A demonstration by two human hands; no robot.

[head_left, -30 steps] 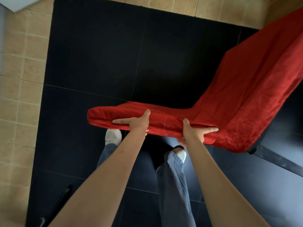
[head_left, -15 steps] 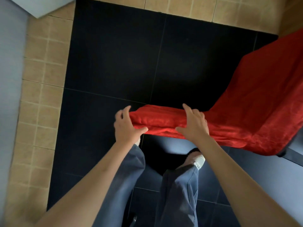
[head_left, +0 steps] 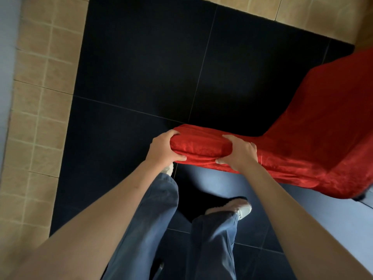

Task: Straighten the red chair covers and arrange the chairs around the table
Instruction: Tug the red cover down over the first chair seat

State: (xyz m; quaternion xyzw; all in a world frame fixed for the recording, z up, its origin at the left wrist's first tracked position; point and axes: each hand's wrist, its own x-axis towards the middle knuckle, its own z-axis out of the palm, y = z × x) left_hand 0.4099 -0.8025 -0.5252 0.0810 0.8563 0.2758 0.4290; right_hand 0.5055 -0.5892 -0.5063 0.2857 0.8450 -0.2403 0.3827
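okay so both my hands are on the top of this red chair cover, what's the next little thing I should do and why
Probably tug the cover down and smooth it. Your left hand and right hand both grip the chair back's top edge, and the cloth between and below them looks creased.

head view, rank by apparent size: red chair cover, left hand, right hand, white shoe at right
1. red chair cover
2. left hand and right hand: look alike, not ranked
3. white shoe, partly hidden by the trouser leg
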